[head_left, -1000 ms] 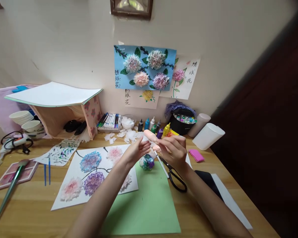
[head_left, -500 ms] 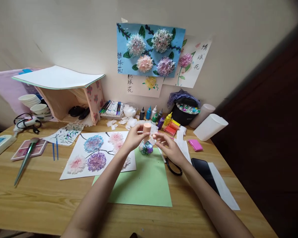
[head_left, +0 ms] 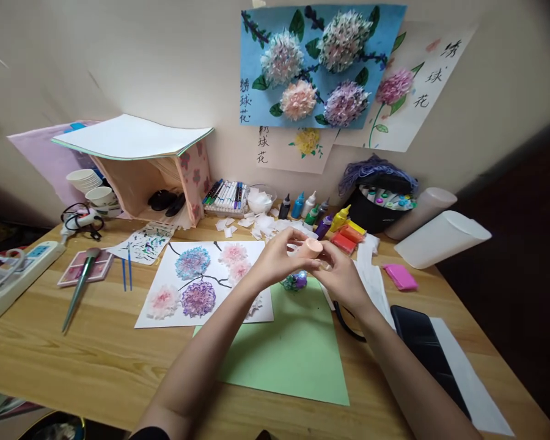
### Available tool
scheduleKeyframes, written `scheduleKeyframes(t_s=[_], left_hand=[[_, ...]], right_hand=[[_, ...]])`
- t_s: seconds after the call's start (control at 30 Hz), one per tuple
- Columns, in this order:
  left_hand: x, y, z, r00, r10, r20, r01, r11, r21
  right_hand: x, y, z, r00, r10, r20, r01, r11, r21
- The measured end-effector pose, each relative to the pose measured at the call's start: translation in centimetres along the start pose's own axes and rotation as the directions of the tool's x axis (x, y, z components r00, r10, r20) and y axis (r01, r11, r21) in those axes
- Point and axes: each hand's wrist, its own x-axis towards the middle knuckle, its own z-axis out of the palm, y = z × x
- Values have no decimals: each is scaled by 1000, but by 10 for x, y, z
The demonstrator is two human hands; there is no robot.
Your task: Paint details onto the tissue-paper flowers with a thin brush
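A peach cylinder [head_left: 311,249] is up between the hands, above the far edge of the green paper [head_left: 288,360]. The left hand [head_left: 279,260] grasps it; the right hand [head_left: 341,275] has its fingers at its side, though whether they grip cannot be told. Left of the paper, a flower picture [head_left: 172,278] overlaps it on the worktop [head_left: 119,354].

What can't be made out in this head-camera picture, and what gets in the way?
All in the head view:
1. Pink cylinder: lower part hidden behind the left hand.
2. Right hand: its fingertips are partly hidden, so its grip is unclear.
3. Pale flower: partly covered by the left forearm.
4. Power strip: cut off by the left edge.
5. Pens: any lettering is too small.
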Motion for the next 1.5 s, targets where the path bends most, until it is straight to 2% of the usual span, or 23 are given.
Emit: scheduleKeyframes(t_s=[0.13,0.2,0.27,0.33,0.47,0.6,0.7,0.93,1.0,1.1,1.3,1.4,1.5], left_hand=[[-4,5,-5,990,52,133,-57,998,31],[-5,6,-5,985,50,166,-58,997,43],[-7,7,-1,991,43,126,-52,996,68],[-11,9,7,998,53,42,-58,990,131],[-21,20,25,989,119,-85,-92,957,276],[-27,33,32,976,200,-80,-169,941,294],[-28,36,33,966,248,-71,-220,935,277],[-33,35,41,968,204,-145,-169,960,221],[-32,35,39,971,189,-148,-159,968,193],[-27,30,27,986,141,-87,-129,983,129],[-14,14,1,997,-44,61,52,990,-133],[-11,9,-4,991,-81,104,95,985,-141],[-9,6,-7,990,-96,99,106,990,-96]], right_hand=[[1,-1,-3,998,-40,49,38,999,24],[1,-1,-3,998,-36,59,34,999,29],[2,-2,-4,998,-31,59,29,999,33],[2,-3,-6,998,-29,63,26,999,39],[-1,-9,-20,994,-73,76,70,997,44],[-6,-14,-34,987,-154,37,150,985,87],[-8,-14,-38,988,-152,20,149,983,111],[-7,-12,-32,997,-74,-23,76,988,133],[-7,-12,-30,998,-48,-31,51,990,129],[-5,-12,-25,1000,-11,-26,15,989,144],[0,-12,-8,1000,23,18,-26,984,177],[4,-8,1,999,24,28,-28,989,148],[8,-4,9,999,37,22,-39,989,141]])
